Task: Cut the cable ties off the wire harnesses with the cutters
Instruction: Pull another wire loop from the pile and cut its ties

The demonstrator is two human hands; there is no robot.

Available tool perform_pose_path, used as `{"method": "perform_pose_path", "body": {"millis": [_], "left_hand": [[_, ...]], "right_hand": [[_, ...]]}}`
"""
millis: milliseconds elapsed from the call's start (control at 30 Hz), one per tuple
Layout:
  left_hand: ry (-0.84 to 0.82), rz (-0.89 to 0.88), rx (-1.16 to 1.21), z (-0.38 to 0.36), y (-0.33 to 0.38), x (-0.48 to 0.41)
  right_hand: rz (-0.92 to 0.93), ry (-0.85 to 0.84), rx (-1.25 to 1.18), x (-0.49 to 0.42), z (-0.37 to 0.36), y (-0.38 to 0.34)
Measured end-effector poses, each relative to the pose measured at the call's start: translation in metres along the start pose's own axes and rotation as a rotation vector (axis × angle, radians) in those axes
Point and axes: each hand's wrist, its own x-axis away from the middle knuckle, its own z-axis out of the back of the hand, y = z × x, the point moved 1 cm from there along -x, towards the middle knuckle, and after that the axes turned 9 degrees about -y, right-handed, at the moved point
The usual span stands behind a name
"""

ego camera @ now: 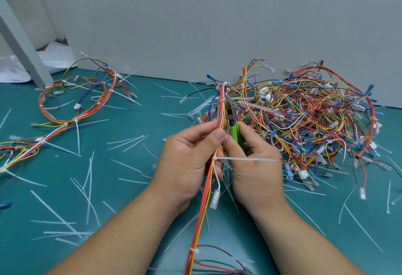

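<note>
My left hand [187,161] grips a wire harness [203,205] of red, orange, yellow and white wires, holding it upright in the middle of the view. My right hand [254,163] grips the green-handled cutters [232,122], whose metal jaws sit against a white cable tie [222,100] on the harness just above my left thumb. A second white cable tie [243,159] wraps the harness below my fingers, its tail pointing right. Another tie [193,250] binds the harness near the bottom edge.
A big tangled pile of harnesses [309,118] lies at the right against the grey wall. Other harnesses [76,102] with ties on them lie at the left. Several cut white tie tails [87,187] litter the teal mat. A grey post [24,43] stands at the far left.
</note>
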Motion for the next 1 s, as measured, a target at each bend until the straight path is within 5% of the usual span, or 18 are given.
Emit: {"method": "perform_pose_path", "body": {"millis": [233, 433, 833, 1000], "left_hand": [[0.08, -0.033, -0.088, 0.001, 0.001, -0.001], [0.106, -0.086, -0.083, 0.0, 0.002, -0.001], [0.187, -0.09, -0.31, 0.008, 0.004, 0.0], [0.164, -0.188, -0.603, 0.016, 0.007, -0.003]], "right_hand": [[-0.163, 0.08, -0.384, 0.001, 0.0, -0.003], [-0.215, -0.161, -0.887, 0.005, -0.001, -0.009], [-0.291, -0.242, -0.8, 0.005, 0.001, -0.014], [-0.304, -0.277, -0.757, 0.005, 0.004, -0.013]]}}
